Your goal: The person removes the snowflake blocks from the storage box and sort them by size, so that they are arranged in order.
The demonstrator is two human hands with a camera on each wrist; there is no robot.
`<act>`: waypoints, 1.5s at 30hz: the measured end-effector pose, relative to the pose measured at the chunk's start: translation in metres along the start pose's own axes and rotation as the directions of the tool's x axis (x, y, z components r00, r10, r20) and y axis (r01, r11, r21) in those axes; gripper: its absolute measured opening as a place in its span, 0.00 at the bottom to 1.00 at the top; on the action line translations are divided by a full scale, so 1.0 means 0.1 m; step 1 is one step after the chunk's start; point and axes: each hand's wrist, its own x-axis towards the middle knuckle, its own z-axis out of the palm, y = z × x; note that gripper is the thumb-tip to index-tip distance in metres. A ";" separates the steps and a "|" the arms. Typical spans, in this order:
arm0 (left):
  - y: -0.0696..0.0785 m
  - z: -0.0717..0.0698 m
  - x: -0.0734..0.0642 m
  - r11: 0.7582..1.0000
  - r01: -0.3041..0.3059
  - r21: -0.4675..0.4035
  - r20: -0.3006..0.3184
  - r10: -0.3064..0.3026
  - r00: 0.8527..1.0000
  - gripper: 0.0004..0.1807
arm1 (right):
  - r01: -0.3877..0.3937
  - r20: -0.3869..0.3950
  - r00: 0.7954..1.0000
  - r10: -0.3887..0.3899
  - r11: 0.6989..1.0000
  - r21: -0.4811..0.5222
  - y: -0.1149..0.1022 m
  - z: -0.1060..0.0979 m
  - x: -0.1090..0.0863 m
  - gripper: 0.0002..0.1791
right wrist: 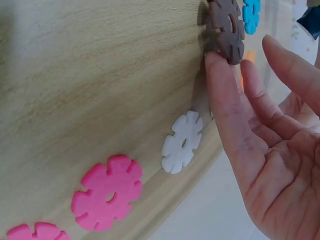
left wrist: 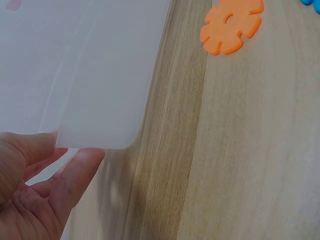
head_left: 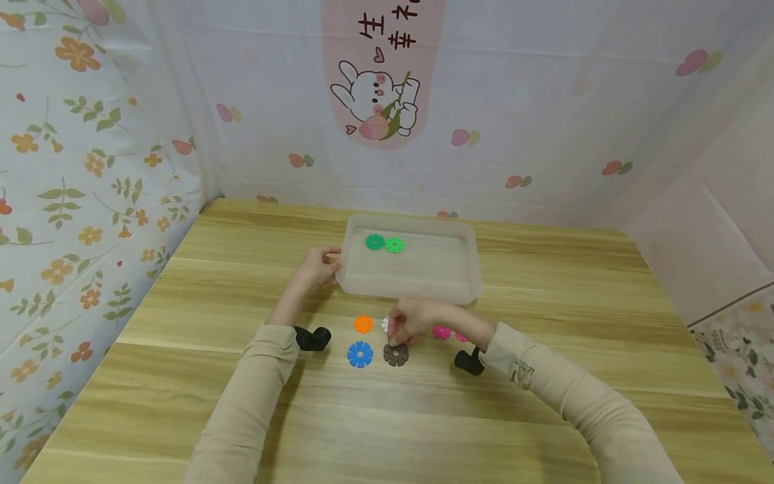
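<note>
My left hand (head_left: 319,267) holds the left end of the translucent plastic box (head_left: 417,288), thumb and fingers at its wall (left wrist: 105,100). Inside lie a dark green (head_left: 375,242) and a light green interlocking disc (head_left: 394,245), side by side. In front of the box, my right hand (head_left: 411,319) pinches the near-side brown interlocking disc (right wrist: 227,35) at its edge. Next to that one lies a blue disc (head_left: 360,354), with an orange disc (head_left: 363,325) behind it. A white disc (right wrist: 182,142) is partly hidden by my right hand in the head view.
Two pink discs, one whole (right wrist: 107,192) and one partly cut off (right wrist: 40,232), lie right of the white one. Black wrist devices (head_left: 313,339) sit at both sleeves. A patterned cloth (head_left: 387,175) hangs behind the wooden table (head_left: 387,423).
</note>
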 end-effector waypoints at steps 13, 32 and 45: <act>0.01 0.00 0.00 1.000 0.007 -0.019 0.004 -0.007 1.000 0.23 | 0.020 0.023 1.000 -0.021 1.000 0.015 -0.02 -0.05 -0.02 0.07; -0.02 0.00 0.02 1.000 -0.001 -0.018 0.004 0.001 1.000 0.23 | 0.061 -0.023 0.998 -0.061 0.998 0.019 -0.06 -0.27 -0.07 0.10; -0.01 -0.01 0.00 1.000 -0.007 -0.006 -0.004 0.007 1.000 0.23 | 0.100 -0.070 0.992 -0.100 0.995 -0.006 -0.08 -0.41 -0.12 0.14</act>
